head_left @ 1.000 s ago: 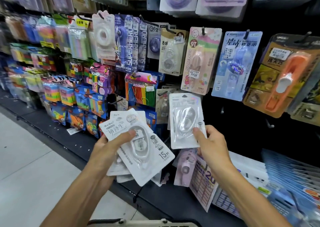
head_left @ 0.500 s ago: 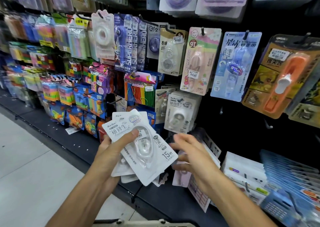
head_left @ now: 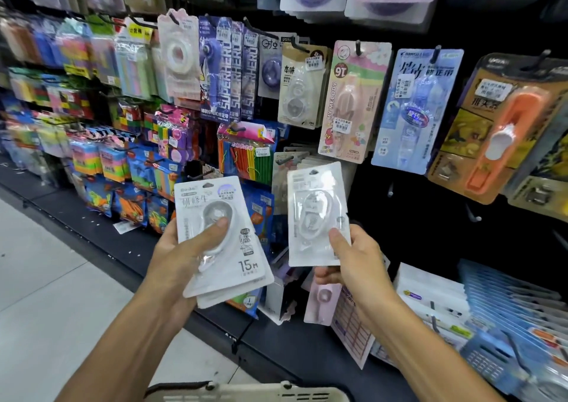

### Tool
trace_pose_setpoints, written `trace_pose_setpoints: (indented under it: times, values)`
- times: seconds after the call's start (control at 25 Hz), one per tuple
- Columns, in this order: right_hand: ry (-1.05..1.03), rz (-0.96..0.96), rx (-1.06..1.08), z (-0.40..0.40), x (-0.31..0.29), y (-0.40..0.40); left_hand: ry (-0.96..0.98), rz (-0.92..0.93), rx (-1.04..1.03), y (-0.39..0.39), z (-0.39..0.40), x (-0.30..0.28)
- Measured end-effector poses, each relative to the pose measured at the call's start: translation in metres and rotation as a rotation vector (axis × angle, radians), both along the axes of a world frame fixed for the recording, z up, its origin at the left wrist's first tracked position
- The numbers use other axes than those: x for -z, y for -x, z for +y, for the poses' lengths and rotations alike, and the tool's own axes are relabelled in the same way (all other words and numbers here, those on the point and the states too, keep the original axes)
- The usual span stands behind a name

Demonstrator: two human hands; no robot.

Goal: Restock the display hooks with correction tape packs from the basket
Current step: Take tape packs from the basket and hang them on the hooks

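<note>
At the frame's bottom edge the basket [head_left: 246, 394] rim shows, with open floor at lower left and dark bare pegboard right of centre. Half a second ago the right hand [head_left: 353, 260] was empty and reaching; now it pinches a single correction tape pack [head_left: 316, 214], back-side out, at centre. The left hand [head_left: 184, 254] grips a stack of packs [head_left: 221, 235], white with clear blisters, printed "15M".

Two forearms, both bare from the frame's lower edge up to the wrists; no sleeve edge shows. Left hand [head_left: 181, 258] and right hand [head_left: 358, 261], above the basket [head_left: 255, 394], are ungloved. Nails short.
</note>
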State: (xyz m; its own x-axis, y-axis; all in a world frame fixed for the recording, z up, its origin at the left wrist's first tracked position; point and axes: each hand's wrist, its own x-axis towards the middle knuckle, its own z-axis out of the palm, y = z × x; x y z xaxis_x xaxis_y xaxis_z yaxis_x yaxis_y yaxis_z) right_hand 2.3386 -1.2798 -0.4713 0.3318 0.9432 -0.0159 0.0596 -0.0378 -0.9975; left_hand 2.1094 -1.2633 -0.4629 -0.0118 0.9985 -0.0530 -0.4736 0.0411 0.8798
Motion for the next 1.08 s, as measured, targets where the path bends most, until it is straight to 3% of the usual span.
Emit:
trace_pose_setpoints:
  times: [0.16, 0.2, 0.32, 0.36, 0.56, 0.64, 0.72, 0.88, 1.0, 1.08]
  values:
    - [0.014, -0.107, 0.061, 0.003, -0.002, 0.001, -0.014, 0.017, -0.003, -0.005, -0.002, 0.002]
    - [0.037, -0.055, 0.075, 0.005, -0.002, 0.003, -0.018, 0.028, 0.001, -0.006, -0.002, 0.003]
    - [0.177, 0.384, -0.027, 0.002, 0.001, 0.012, -0.016, 0.057, -0.012, -0.009, -0.002, 0.005]
    - [0.193, 0.403, -0.048, -0.001, 0.004, 0.016, -0.018, 0.061, -0.020, -0.009, -0.002, 0.006]
    - [0.003, -0.091, -0.400, -0.007, 0.011, 0.038, -0.055, 0.148, -0.037, -0.016, -0.003, 0.008]
    - [0.019, -0.095, -0.410, -0.007, 0.012, 0.038, -0.075, 0.206, 0.016, -0.020, -0.005, 0.009]
    - [0.003, 0.036, -0.419, -0.008, 0.009, 0.036, -0.083, 0.170, 0.072, -0.021, -0.007, 0.008]
    - [-0.031, 0.182, -0.225, -0.001, -0.001, 0.025, -0.024, 0.082, 0.035, -0.012, -0.002, 0.007]
    - [0.047, -0.009, 0.006, 0.006, 0.001, 0.003, 0.018, 0.094, -0.015, -0.006, 0.001, 0.007]
    - [0.068, -0.109, 0.049, 0.006, 0.005, -0.007, 0.028, 0.072, -0.027, -0.005, 0.000, 0.005]
